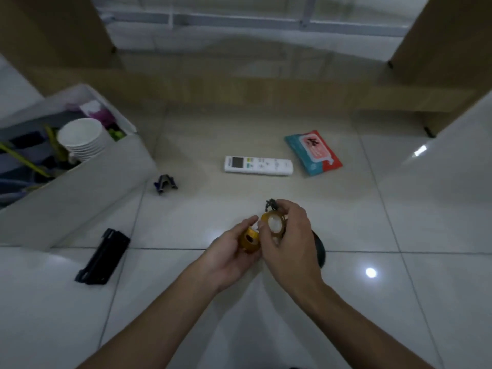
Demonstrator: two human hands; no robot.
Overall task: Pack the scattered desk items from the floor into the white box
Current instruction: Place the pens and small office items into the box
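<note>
Glossy white tile floor, wood desk panels behind. Box well left of my hands, one cup stack inside. My left hand grips one yellow roll. My right hand grips second roll just beside it, small black thing at fingertips. On floor: one remote, one wipes pack, one blue clip, one black tool.

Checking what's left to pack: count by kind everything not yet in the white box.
Yellow tape rolls: 2
Binder clips: 2
Remote: 1
Wipes pack: 1
Black stapler: 1
Dark rounded object, unclear: 1
Total: 8
</note>
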